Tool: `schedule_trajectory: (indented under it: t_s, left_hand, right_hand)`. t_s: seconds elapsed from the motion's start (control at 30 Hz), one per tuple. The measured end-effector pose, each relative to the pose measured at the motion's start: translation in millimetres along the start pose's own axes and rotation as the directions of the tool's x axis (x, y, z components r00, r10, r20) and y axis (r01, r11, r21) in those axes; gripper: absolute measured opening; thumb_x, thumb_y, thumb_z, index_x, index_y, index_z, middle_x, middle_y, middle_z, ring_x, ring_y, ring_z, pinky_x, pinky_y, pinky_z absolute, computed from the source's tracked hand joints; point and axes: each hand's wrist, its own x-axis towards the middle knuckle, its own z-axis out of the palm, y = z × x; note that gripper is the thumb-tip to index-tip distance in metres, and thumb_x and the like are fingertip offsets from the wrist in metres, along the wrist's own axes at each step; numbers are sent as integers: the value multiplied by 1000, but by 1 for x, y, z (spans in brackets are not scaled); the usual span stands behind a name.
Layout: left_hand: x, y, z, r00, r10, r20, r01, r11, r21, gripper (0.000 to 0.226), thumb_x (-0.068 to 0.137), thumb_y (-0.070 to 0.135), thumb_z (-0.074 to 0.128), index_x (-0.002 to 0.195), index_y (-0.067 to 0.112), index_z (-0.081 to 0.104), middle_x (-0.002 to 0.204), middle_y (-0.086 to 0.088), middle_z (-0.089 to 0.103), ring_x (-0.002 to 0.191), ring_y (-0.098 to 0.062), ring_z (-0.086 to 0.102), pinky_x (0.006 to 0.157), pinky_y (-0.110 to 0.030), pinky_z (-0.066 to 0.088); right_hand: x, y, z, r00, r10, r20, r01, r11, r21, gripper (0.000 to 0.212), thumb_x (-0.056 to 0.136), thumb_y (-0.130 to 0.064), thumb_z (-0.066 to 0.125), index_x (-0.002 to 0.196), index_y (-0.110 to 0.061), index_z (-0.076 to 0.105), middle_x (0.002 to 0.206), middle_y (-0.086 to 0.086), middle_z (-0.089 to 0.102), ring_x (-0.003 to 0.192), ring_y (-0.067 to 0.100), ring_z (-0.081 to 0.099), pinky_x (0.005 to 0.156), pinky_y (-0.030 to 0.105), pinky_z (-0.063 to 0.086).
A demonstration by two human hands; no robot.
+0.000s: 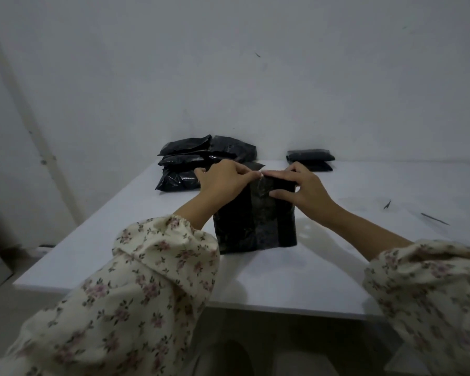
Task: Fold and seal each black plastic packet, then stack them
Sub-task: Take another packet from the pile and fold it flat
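Glossy packet (255,226) on white worktop (282,280), top edge pinched in left grip (223,177), pressed flat by right grip (304,188). Behind packet: crinkled heap (190,164), neat stack (310,158).

I see 1 packet (255,221) centred on the table (282,280), a pile (190,161) behind it left, a stack (310,158) of 2 behind right.

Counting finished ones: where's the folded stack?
In the head view, the folded stack sits at the table's back edge by the wall, just beyond the right hand.
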Motion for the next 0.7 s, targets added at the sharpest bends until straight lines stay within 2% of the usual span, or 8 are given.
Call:
schedule_trajectory:
  t_s: [0.17, 0.27, 0.33, 0.43, 0.5, 0.57, 0.63, 0.7]
  left_hand:
    - [-2, -7, 0, 997, -65, -31, 62, 994, -87, 27, 86, 51, 59, 111, 43, 63, 101, 14, 66, 113, -13, 53, 103, -43, 21]
    - [-7, -7, 2, 999, 25, -37, -28, 997, -67, 16, 92, 47, 53, 104, 45, 63, 97, 13, 66, 105, -14, 57, 99, -43, 25]
    - [-11, -8, 2, 996, 86, 7, -86, 996, -27, 23, 94, 52, 45, 104, 44, 65, 104, 11, 68, 106, -15, 58, 103, -47, 29]
    - [-11, -13, -2, 982, 148, 121, -143, 989, -50, 31, 88, 59, 50, 104, 39, 67, 106, 10, 68, 103, -13, 59, 91, -38, 45]
    - [-7, -18, -2, 978, 154, 140, -150, 988, -36, 27, 86, 54, 57, 105, 37, 68, 106, 11, 67, 102, -10, 59, 80, -30, 45]
    - [0, -22, 2, 990, 75, 118, -63, 993, -100, 24, 87, 48, 60, 103, 33, 70, 103, 10, 68, 101, -11, 59, 83, -31, 47]
    - [7, -25, 10, 993, -69, 98, 96, 945, -311, 22, 88, 43, 62, 100, 28, 71, 98, 6, 68, 100, -16, 61, 92, -37, 49]
    - [15, -26, 20, 949, -275, 152, 310, 746, -589, 16, 89, 36, 63, 94, 22, 69, 99, -2, 68, 94, -23, 63, 92, -42, 51]
  right_hand:
    - [5, -7, -2, 999, 34, 17, -33, 997, -68, 40, 75, -12, 78, 110, -28, 67, 80, -12, 43, 78, 0, 45, 71, 9, 33]
    - [8, -16, -6, 991, 107, 83, -97, 988, -117, 27, 76, -13, 77, 101, -18, 70, 83, -11, 46, 82, 5, 45, 71, 16, 34]
    - [11, -22, -9, 973, 195, 124, -182, 977, -109, 21, 76, -13, 77, 95, -16, 69, 85, -9, 49, 81, 4, 48, 68, 16, 36]
    - [16, -28, -9, 932, 320, 170, -328, 944, 24, 17, 73, -8, 78, 84, -16, 66, 83, -6, 58, 79, 8, 57, 72, 23, 46]
    - [16, -24, -3, 915, 388, 109, -402, 899, 177, 23, 71, -7, 80, 85, -16, 64, 81, -2, 62, 80, 15, 61, 72, 26, 50]
    - [14, -16, 5, 871, 492, -9, -466, 831, 304, 39, 71, -12, 81, 103, -13, 58, 86, -1, 60, 80, 12, 59, 69, 22, 48]
    - [10, -5, 13, 773, 627, -92, -547, 734, 402, 65, 72, -21, 82, 126, -15, 46, 102, 4, 60, 93, 17, 60, 78, 27, 47]
    - [4, 8, 18, 664, 742, -87, -610, 606, 511, 80, 74, -25, 80, 138, -16, 33, 118, 5, 53, 106, 21, 54, 86, 30, 43]
